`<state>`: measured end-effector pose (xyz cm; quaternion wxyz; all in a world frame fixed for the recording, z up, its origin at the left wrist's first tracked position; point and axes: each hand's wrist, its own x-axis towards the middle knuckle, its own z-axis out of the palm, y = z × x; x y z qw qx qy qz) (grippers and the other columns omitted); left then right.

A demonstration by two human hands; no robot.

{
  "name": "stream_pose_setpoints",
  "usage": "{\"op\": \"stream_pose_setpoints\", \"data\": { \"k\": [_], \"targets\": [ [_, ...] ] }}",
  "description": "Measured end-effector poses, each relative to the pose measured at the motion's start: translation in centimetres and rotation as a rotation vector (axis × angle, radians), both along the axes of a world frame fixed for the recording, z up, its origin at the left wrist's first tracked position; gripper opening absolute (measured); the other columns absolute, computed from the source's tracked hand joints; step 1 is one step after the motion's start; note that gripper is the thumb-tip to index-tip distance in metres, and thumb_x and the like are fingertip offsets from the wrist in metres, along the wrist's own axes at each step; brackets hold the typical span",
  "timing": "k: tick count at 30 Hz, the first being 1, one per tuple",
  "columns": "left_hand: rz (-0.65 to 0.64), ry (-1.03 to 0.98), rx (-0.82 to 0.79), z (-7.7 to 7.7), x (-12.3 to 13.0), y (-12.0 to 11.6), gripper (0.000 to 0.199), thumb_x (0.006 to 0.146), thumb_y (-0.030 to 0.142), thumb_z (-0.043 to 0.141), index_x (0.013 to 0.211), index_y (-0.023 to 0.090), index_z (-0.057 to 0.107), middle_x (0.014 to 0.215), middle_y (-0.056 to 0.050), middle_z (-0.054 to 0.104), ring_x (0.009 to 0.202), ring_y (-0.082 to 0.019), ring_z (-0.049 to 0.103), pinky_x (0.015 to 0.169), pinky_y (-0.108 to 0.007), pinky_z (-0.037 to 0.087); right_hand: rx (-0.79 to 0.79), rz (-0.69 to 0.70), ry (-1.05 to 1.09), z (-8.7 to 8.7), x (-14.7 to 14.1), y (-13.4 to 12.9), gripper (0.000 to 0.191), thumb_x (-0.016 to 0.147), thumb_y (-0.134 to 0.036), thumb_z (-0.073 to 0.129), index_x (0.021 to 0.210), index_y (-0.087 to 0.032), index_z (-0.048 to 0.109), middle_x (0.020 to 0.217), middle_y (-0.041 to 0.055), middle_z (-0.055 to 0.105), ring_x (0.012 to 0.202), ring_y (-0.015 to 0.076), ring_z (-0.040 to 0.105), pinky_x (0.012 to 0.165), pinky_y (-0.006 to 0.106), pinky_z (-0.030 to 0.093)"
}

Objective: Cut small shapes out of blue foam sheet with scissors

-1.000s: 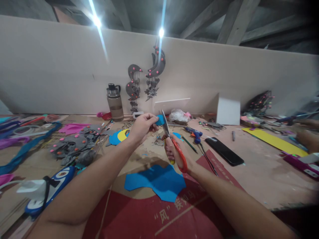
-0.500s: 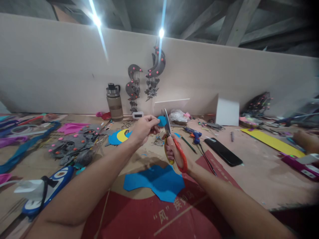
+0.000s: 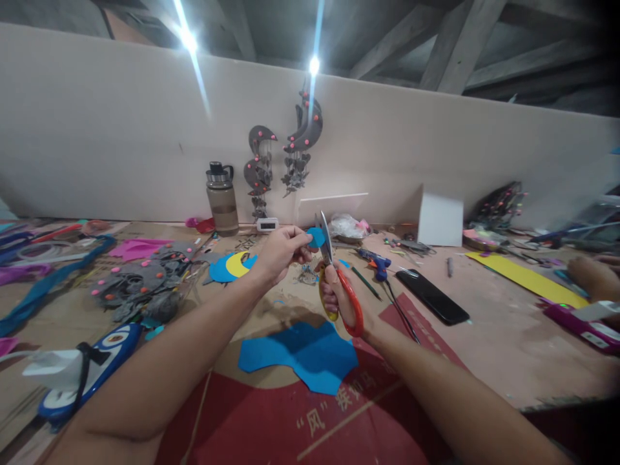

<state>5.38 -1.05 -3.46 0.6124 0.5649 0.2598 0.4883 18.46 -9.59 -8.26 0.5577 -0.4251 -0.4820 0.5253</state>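
Between the thumb and fingers of my left hand (image 3: 285,252) is a small, roughly round blue felt-like piece (image 3: 316,237). My right hand (image 3: 336,294) grips scissors (image 3: 353,303) with red and yellow handles. Their blades point up and stand a little apart, right at the blue piece's right edge. Below my hands a larger blue sheet (image 3: 300,355) with cut edges lies on the printed cardboard (image 3: 271,420). Left of my left hand, a yellow crescent (image 3: 238,265) rests on blue pieces.
A glue gun (image 3: 378,263), a green pencil (image 3: 367,283) and a black phone (image 3: 433,296) lie to the right. Grey decorations (image 3: 145,278) and a blue power strip (image 3: 92,368) are at left. A bottle (image 3: 223,200) stands behind. Another person's hand (image 3: 593,274) shows at far right.
The small blue piece has turned slightly in my left fingers and shows a rounder outline beside the blades. Both hands stay in nearly the same place.
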Motion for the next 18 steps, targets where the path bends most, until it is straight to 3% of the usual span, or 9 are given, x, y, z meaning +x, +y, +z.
{"op": "stream_pose_setpoints", "data": {
  "k": [18],
  "targets": [
    [-0.015, -0.019, -0.035, -0.02, -0.01, -0.17, 0.022, 0.067, 0.028, 0.073, 0.064, 0.014, 0.056, 0.057, -0.004, 0.064, 0.047, -0.009, 0.054, 0.044, -0.019, 0.036, -0.041, -0.028, 0.006, 0.50, -0.44, -0.54, 0.054, 0.074, -0.068, 0.064, 0.079, -0.024, 0.035, 0.055, -0.0112, 0.030, 0.040, 0.0038, 0.024, 0.035, 0.015, 0.022]
  ]
}}
